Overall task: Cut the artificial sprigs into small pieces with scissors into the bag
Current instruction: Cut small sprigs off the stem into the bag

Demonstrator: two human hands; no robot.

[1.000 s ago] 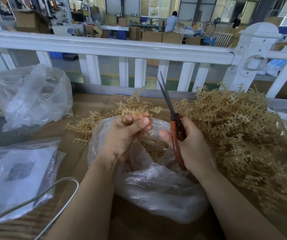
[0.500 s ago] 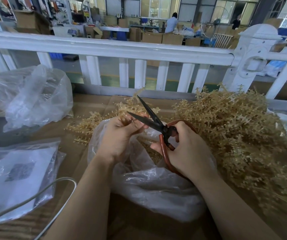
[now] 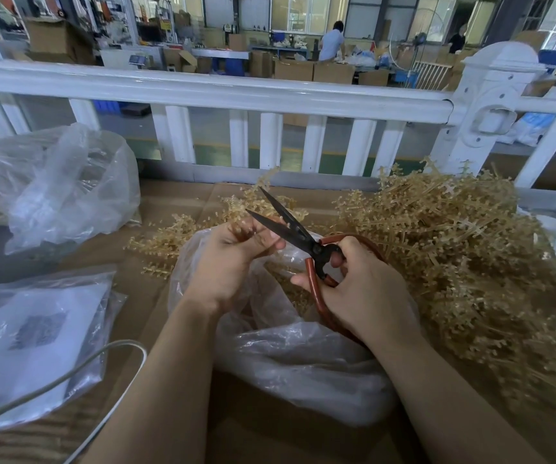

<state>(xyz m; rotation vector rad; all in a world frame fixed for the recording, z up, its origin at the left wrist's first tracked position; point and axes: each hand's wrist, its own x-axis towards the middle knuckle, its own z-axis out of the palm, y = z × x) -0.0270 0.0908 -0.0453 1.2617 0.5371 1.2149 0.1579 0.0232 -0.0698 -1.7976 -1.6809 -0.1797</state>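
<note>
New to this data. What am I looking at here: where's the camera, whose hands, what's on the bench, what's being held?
There is no robot: a person works with bare hands, and the single camera sits on their head, looking forward and down. The right hand grips red-handled scissors with the blades open. The left hand pinches a small tan artificial sprig at the blades, above an open clear plastic bag that already holds cut pieces. A big pile of uncut sprigs lies to the right on the cardboard-covered bench. To the left are another clear bag, a flat bagged packet and a white cable. Beyond the white railing is a warehouse floor.
</note>
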